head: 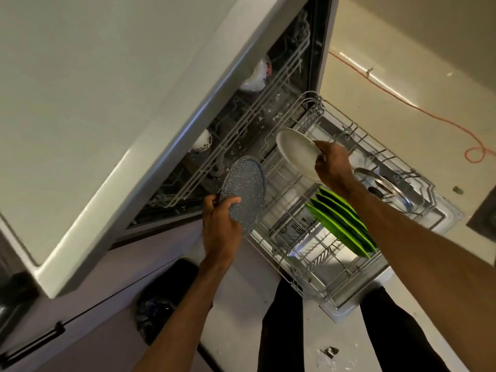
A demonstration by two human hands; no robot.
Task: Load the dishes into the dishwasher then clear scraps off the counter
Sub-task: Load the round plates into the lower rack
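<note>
My left hand (221,224) grips a speckled grey plate (245,189) by its lower edge, held over the gap between the dishwasher opening and the pulled-out lower rack (308,264). Above the rack's far end, my right hand (332,163) pinches the rim of a white plate (294,150), tilted on edge. Several green plates (341,224) stand upright in the rack, and a glass pot lid (383,189) lies at its right side. The upper rack (241,124) inside the machine holds white bowls (255,79).
The white counter (94,103) overhangs on the left. A black bin with a bag (161,299) stands below it by the cabinet. An orange cable (418,108) runs across the floor at right. Scraps (328,353) lie on the floor near my legs.
</note>
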